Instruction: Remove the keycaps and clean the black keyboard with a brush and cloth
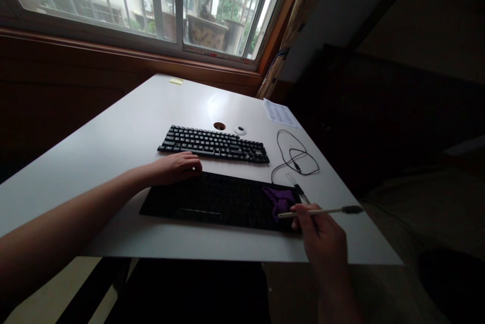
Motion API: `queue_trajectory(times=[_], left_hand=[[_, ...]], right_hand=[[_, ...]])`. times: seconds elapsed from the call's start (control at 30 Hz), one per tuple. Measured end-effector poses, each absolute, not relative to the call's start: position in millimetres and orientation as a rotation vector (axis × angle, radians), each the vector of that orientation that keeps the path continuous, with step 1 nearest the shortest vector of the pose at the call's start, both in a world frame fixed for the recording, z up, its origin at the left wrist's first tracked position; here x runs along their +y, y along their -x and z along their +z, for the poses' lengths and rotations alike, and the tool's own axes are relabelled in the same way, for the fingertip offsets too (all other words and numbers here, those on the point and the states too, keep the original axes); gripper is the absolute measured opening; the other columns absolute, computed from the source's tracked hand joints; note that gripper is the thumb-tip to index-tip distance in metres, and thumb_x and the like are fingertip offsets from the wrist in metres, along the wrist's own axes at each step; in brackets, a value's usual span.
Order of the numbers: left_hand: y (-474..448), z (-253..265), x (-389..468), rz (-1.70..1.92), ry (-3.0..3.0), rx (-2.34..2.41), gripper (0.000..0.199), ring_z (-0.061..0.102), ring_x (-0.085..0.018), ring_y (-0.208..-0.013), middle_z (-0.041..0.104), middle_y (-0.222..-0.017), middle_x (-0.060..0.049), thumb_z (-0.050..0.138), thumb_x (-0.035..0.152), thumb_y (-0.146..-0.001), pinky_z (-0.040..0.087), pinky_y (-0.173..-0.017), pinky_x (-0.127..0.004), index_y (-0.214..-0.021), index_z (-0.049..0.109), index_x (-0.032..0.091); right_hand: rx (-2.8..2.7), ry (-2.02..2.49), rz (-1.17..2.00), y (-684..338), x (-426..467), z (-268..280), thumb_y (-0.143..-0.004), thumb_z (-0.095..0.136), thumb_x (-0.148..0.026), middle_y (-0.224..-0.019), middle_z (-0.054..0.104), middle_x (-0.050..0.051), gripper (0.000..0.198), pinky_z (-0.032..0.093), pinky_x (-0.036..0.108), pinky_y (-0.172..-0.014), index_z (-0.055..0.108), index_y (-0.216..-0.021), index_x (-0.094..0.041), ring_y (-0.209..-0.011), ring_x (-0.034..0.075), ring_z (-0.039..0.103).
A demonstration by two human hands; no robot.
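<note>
A black keyboard base lies near the table's front edge, its surface too dark to make out in detail. My left hand has its fingers bent over the far edge of this base, left of its middle. Between the fingers of my right hand is a toothbrush, held level above the base's right end with its dark bristles pointing right. A crumpled purple cloth lies on the base just left of that hand. Beyond it is a wire keycap puller, partly hidden by the hand.
Black keycaps, set out in keyboard layout, lie behind the base. A thin black cable loops at right. A cable hole, its white cover, printed paper and a yellow note are farther back on the white table.
</note>
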State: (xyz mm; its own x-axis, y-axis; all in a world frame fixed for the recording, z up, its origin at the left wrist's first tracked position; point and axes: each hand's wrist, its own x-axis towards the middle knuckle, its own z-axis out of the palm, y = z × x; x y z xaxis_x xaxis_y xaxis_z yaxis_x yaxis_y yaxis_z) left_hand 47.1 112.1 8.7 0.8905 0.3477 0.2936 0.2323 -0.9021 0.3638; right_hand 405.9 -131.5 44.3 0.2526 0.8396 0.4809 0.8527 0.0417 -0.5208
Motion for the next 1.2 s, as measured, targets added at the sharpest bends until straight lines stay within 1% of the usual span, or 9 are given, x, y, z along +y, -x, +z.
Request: queue_trajectory(times=[0.1,0.2,0.3,0.5,0.63,0.83,1.2], left_hand=[[-46.9,9.6,112.0,0.511,-2.726,0.431,0.015,0.058,-0.02,-0.095,0.066,-0.098,-0.005,0.052,0.03,-0.103,0.045,-0.085,-0.031,-0.103,0.063,0.02],[-47.0,9.9,111.6,0.518,-2.715,0.425,0.015,0.058,-0.02,-0.095,0.066,-0.099,-0.005,0.052,0.03,-0.103,0.045,-0.086,-0.031,-0.103,0.064,0.02],[-47.2,9.2,111.5,0.524,-2.709,0.432,0.014,0.058,-0.02,-0.094,0.066,-0.098,-0.005,0.053,0.029,-0.103,0.045,-0.085,-0.031,-0.102,0.064,0.021],[-47.5,8.9,112.0,0.538,-2.688,0.427,0.014,0.059,-0.02,-0.095,0.067,-0.098,-0.005,0.054,0.029,-0.102,0.045,-0.085,-0.031,-0.102,0.065,0.021],[-47.8,9.1,111.9,0.55,-2.683,0.418,0.015,0.058,-0.02,-0.094,0.067,-0.097,-0.006,0.054,0.029,-0.102,0.045,-0.084,-0.031,-0.102,0.066,0.02],[-47.7,7.1,112.8,0.521,-2.701,0.426,0.016,0.058,-0.021,-0.095,0.066,-0.098,-0.005,0.052,0.03,-0.103,0.045,-0.085,-0.031,-0.102,0.065,0.021],[-46.4,7.4,113.6,0.516,-2.69,0.431,0.018,0.058,-0.021,-0.095,0.067,-0.099,-0.006,0.052,0.032,-0.103,0.046,-0.086,-0.033,-0.104,0.066,0.02]], right_hand=[[-1.631,1.771,-0.065,-406.2,-128.2,39.5,-0.1,0.052,-0.051,-0.069,0.066,0.0,0.037,0.047,0.029,-0.064,0.07,-0.09,-0.02,-0.063,0.018,0.065],[-1.685,1.774,-0.03,-405.5,-126.3,37.5,-0.1,0.05,-0.053,-0.073,0.069,0.001,0.041,0.049,0.03,-0.062,0.071,-0.089,-0.02,-0.059,0.017,0.065],[-1.688,1.784,0.008,-405.7,-126.5,37.0,-0.101,0.049,-0.054,-0.072,0.069,0.002,0.043,0.05,0.03,-0.06,0.071,-0.088,-0.02,-0.059,0.018,0.066],[-1.723,1.782,0.1,-413.6,-126.9,32.0,-0.102,0.048,-0.05,-0.067,0.068,0.001,0.039,0.05,0.03,-0.061,0.071,-0.091,-0.021,-0.061,0.019,0.067],[-1.715,1.737,0.229,-418.7,-126.4,29.0,-0.101,0.049,-0.052,-0.067,0.069,0.001,0.04,0.053,0.03,-0.062,0.071,-0.091,-0.021,-0.06,0.019,0.068],[-1.521,1.678,0.5,-423.6,-123.7,22.1,-0.1,0.05,-0.053,-0.068,0.068,0.001,0.04,0.052,0.027,-0.053,0.069,-0.091,-0.019,-0.052,0.016,0.067],[-1.594,1.547,0.48,-421.9,-117.6,14.0,-0.101,0.05,-0.044,-0.07,0.062,-0.001,0.033,0.048,0.024,-0.05,0.067,-0.087,-0.02,-0.051,0.012,0.059]])
